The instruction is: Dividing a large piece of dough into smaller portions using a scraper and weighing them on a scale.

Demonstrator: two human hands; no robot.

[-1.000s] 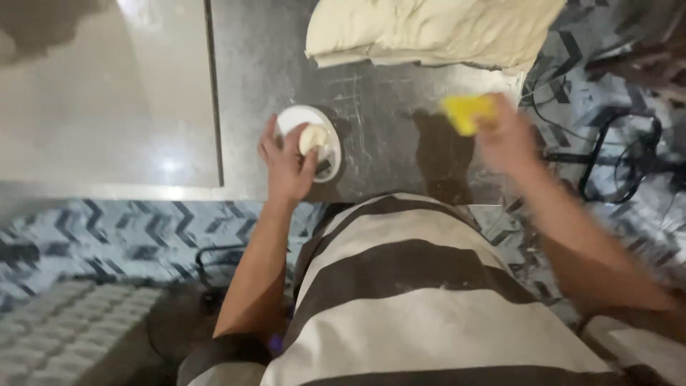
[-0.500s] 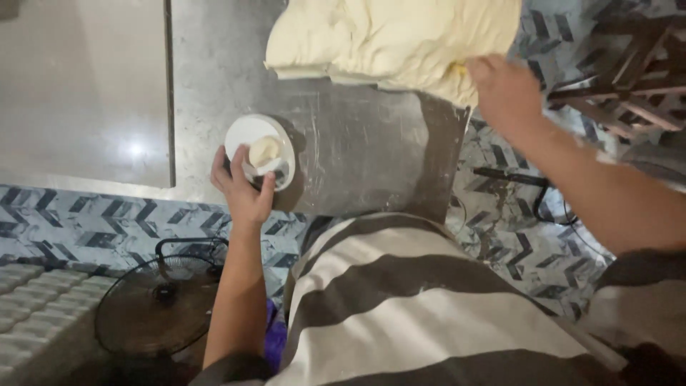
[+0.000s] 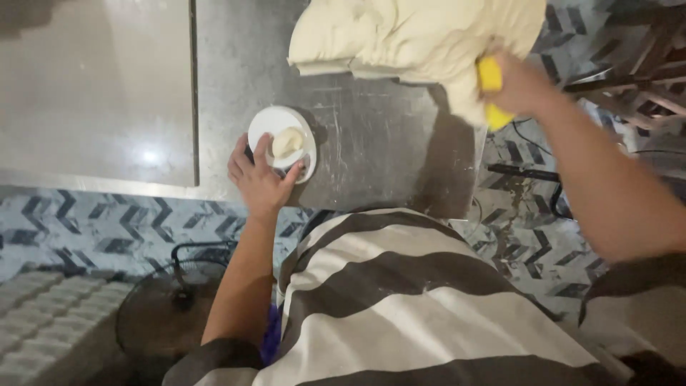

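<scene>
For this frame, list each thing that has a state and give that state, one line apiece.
left hand: resting on the round white scale
small dough piece: lying on the scale
right hand: gripping a yellow scraper, pressed to the large dough mass
large dough mass: heaped on the steel table
floor fan: blades not discernible

White round plate (image 3: 266,123) with pale cream dough piece (image 3: 287,141), large cream-yellow dough mass (image 3: 414,32), bright yellow scraper (image 3: 491,89), scratched grey steel table (image 3: 371,136), brown-and-cream striped shirt (image 3: 400,300), blue-grey chevron-patterned floor (image 3: 93,221), black fan (image 3: 171,307).
</scene>
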